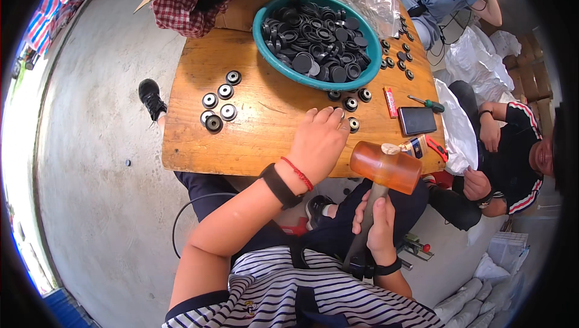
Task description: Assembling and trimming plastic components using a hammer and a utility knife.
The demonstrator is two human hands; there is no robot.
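Observation:
My right hand (379,219) is wrapped round the handle of a mallet (386,168) with an amber, see-through head. The mallet head is raised in front of the table's near edge. My left hand (319,141) reaches over the tabletop, back upward, its fingers extended and slightly apart; the thumb is hidden. Close by its fingertips stand small black round parts with metal centres, one a black roller (353,125) right beside the fingers and another roller (350,104) just beyond. Several more such rollers (228,111) lie to the left.
A teal basin (368,81) full of black round caps (319,32) stands on the wooden table (271,141). To the right lie a dark flat box (417,120), a screwdriver (427,104) and a red cutter (436,148). Two other people are at the right, beside white sacks (476,56).

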